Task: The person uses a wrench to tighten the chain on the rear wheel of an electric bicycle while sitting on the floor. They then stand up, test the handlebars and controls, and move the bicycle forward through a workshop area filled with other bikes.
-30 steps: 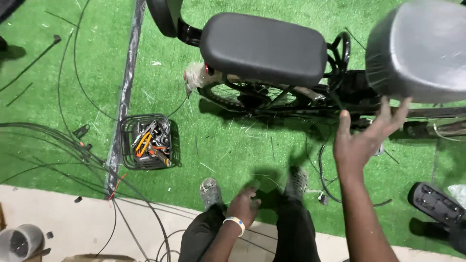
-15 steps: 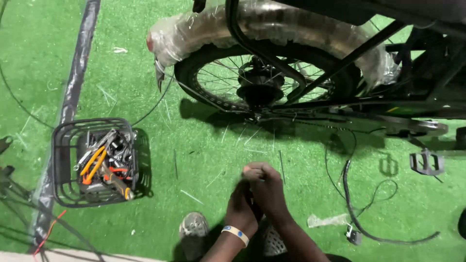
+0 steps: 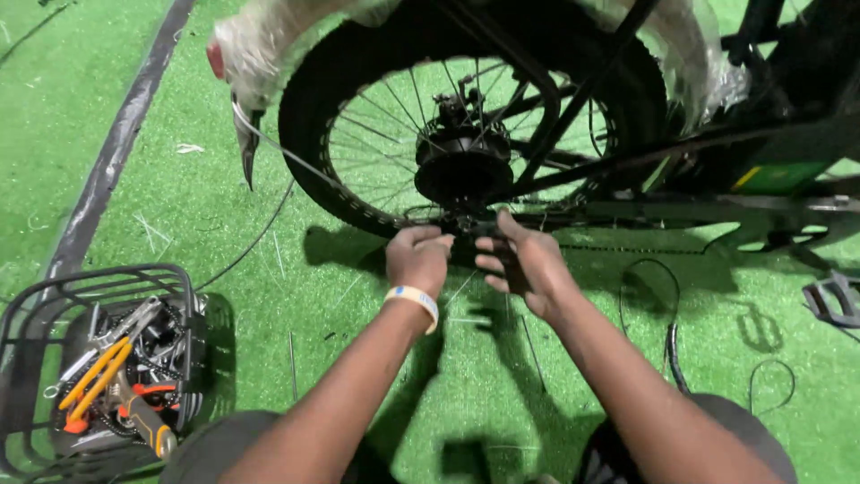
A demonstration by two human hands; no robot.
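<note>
Sitting just below the rear wheel hub [image 3: 461,170], the small dark drivetrain part [image 3: 464,231] lay between your two hands, its shape too shadowed to tell. Your left hand [image 3: 417,260] pinched it from the left; your right hand [image 3: 524,264] closed its fingers from the right, equally near.

Bike workshop, tool basket [image 3: 98,358], bicycle wheel [image 3: 466,125]
</note>
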